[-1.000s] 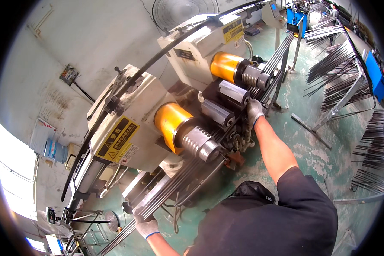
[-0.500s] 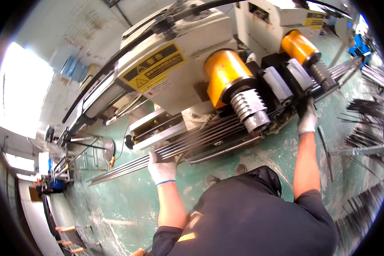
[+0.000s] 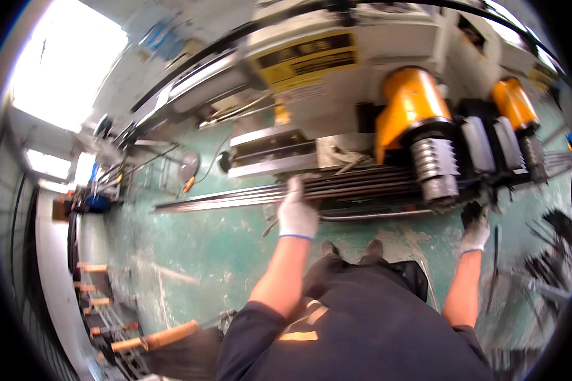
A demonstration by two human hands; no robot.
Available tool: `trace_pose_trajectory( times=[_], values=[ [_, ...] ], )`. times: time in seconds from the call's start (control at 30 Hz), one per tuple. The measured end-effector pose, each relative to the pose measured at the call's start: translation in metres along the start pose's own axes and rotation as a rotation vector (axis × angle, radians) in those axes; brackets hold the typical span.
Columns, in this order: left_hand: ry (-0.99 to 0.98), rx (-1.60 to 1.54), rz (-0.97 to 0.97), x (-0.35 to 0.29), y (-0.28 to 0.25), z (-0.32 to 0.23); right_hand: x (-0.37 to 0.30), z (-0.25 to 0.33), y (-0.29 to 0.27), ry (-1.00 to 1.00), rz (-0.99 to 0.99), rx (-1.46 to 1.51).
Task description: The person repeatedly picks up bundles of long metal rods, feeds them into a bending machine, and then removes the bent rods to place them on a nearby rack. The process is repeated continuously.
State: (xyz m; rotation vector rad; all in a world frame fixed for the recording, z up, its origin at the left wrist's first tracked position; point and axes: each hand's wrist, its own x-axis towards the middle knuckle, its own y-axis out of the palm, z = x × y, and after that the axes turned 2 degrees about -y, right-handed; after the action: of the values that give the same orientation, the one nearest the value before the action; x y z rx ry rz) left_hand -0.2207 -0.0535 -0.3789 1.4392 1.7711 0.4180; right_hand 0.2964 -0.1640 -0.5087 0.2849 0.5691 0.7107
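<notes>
Green floor (image 3: 190, 254) spans lower left. Left hand (image 3: 297, 216), gripping steel rods (image 3: 235, 199), now sits nearer the ribbed roller (image 3: 435, 164); right hand (image 3: 475, 235): grip unclear.

Worn are a dark short-sleeved shirt (image 3: 362, 324), whitish blue-hemmed gloves (image 3: 297, 219) and greyish shoes (image 3: 374, 247).

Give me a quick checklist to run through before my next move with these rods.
1. Left hand on rods: ok, thumb over them.
2. Right hand grip: cannot tell, fingers dark and blurred.
3. Gloves on both hands: ok.
4. Sleeves away from near ribbed shaft: ok, short and well apart from it.
5. Rod ends even: cannot tell, too blurred.
</notes>
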Motion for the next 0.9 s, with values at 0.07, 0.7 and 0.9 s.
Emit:
trace_pose_trajectory(
  times=[0.07, 0.7, 0.9],
  values=[
    [-0.05, -0.005, -0.075, -0.002, 0.002, -0.001, 0.006, -0.029, -0.006, -0.011, 0.04, -0.065],
    [0.351, -0.396, -0.518, 0.005, -0.46, -0.388, -0.142, -0.298, -0.161, 0.388, -0.443, -0.521],
    [0.427, -0.093, -0.556, 0.009, -0.51, -0.508, -0.279, -0.319, -0.068, 0.427, -0.272, -0.884]
  ],
)
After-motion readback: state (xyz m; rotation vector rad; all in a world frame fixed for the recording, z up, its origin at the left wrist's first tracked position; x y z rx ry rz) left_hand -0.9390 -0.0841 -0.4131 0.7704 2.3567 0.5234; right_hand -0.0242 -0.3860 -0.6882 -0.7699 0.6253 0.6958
